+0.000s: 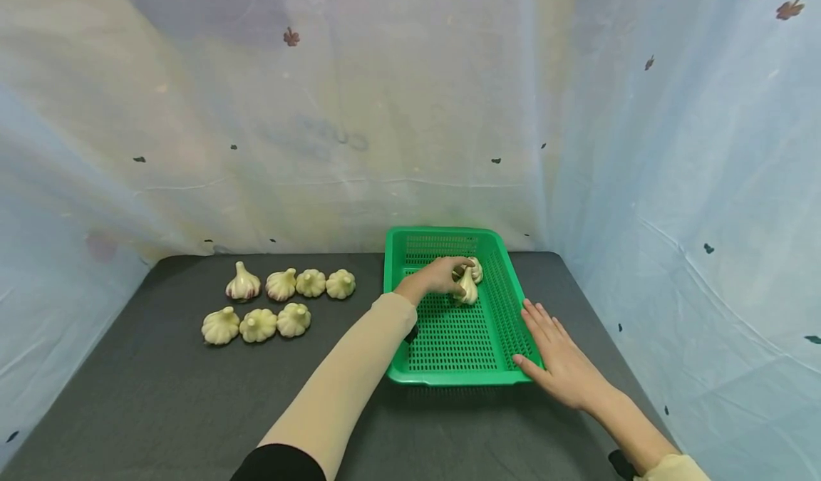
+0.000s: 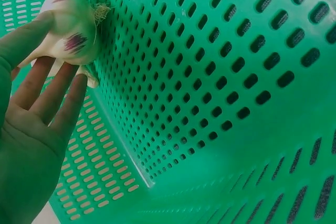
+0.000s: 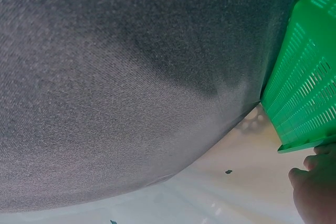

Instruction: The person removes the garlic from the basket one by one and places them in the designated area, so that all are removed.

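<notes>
Inside a green perforated plastic basket [image 1: 449,379], my left hand [image 1: 438,277] holds a garlic bulb [image 1: 470,292] between thumb and fingers. In the left wrist view this garlic bulb [image 2: 79,17] shows purple streaks and a tuft of dry roots, close to the basket's slotted surface. A second garlic bulb [image 1: 477,270] is right beside it, partly hidden. My right hand [image 1: 564,365] lies with straight fingers along the basket's right rim, near the front corner. The right wrist view catches just part of this hand [image 3: 317,190] beside the basket rim.
On the dark grey table [image 1: 160,395], left of the basket, several garlic bulbs lie in two rows, a back row [image 1: 311,283] and a front row [image 1: 258,326]. Pale plastic sheeting [image 1: 385,110] hangs behind and at both sides.
</notes>
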A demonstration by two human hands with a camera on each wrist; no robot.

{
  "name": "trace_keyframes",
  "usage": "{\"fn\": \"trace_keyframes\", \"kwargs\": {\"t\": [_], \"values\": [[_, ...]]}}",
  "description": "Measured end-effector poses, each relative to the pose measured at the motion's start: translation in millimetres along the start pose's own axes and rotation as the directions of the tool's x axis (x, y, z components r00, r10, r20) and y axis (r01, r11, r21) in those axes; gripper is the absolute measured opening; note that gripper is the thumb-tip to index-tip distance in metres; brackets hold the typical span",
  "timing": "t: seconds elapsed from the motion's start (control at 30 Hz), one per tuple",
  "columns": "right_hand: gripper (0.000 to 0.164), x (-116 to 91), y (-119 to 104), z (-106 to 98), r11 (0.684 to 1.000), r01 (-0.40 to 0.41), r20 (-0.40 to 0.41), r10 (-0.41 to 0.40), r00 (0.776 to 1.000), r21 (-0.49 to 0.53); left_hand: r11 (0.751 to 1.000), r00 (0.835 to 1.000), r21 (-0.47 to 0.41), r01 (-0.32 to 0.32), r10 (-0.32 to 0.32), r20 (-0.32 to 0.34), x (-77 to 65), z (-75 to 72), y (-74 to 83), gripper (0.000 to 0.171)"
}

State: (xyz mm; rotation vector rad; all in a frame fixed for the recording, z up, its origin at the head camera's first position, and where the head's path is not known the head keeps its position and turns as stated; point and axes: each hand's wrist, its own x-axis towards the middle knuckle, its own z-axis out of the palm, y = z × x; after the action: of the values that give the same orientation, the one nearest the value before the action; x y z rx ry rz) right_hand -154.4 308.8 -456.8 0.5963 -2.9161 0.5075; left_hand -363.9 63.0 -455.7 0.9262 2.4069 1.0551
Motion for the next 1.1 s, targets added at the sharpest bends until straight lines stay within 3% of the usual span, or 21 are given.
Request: {"fn": "trace_keyframes", "kwargs": {"t": [0.23,0.57,1.1], "values": [[0.081,1.2,-1.4,1.6,1.0,-0.001,0.008,0.001,1.0,0.002,0.999,1.0,-0.037,-0.005,0.004,-0.028,-1.1,-1.7,-1.5,0.068],[0.081,-0.8,-2.1,0.2,1.0,-0.005,0.005,0.005,1.0,0.003,0.995,0.994,-0.046,-0.09,0.087,-0.059,-2.0,-8.5,10.7,0.069],[0.081,-1.8,-1.6,-1.4,1.0,0.001,0.01,-0.001,1.0,-0.015,0.973,0.971,0.081,-0.218,0.224,-0.078,-39.8,-46.3,49.8,0.07]]}}
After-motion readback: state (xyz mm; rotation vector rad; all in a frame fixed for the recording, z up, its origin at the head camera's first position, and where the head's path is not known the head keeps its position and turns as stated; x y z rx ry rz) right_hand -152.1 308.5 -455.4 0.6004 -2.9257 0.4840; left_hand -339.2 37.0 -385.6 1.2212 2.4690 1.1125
